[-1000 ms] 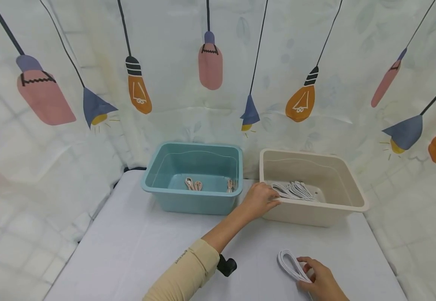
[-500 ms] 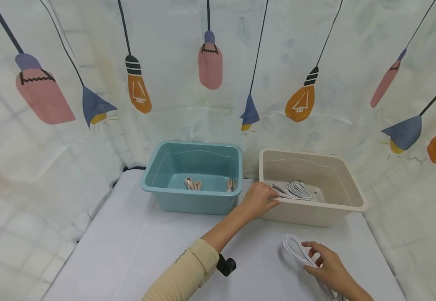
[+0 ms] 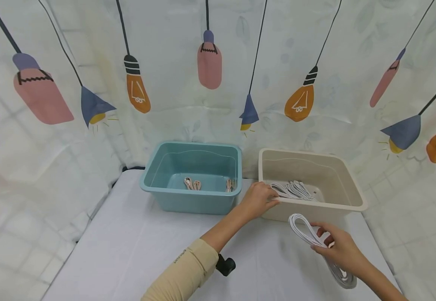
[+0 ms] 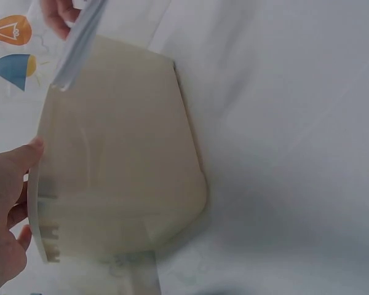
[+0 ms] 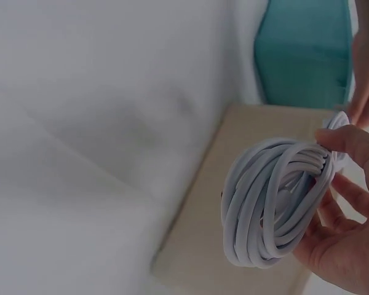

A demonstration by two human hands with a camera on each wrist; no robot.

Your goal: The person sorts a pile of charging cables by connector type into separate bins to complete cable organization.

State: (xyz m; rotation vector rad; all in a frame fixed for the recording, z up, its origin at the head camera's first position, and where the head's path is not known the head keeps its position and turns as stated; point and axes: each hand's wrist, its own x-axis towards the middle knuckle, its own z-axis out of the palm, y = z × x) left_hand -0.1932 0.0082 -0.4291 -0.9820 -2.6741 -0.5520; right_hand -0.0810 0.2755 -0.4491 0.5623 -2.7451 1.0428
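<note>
A coiled white cable (image 3: 308, 235) hangs from my right hand (image 3: 336, 246), pinched between thumb and fingers in front of the beige bin (image 3: 300, 212). The right wrist view shows its thick loops (image 5: 258, 203) drooping below the thumb. My left hand (image 3: 258, 200) grips the front left rim of the beige bin; in the left wrist view the thumb lies outside the wall and the fingers curl over the rim (image 4: 34, 203). More coiled white cables (image 3: 295, 190) lie inside that bin, partly hidden by its front wall.
To the left stands a teal bin (image 3: 193, 201) with several small bundled beige cables (image 3: 193, 184) in it. Both bins sit at the back of a white-covered table (image 3: 128, 246), against a lamp-patterned curtain (image 3: 165, 117). A black device (image 3: 225, 265) sits by the left wrist.
My right hand has lifted the coiled white cable from the table and carried it forward and right towards the beige bin. The left hand stays on the rim.
</note>
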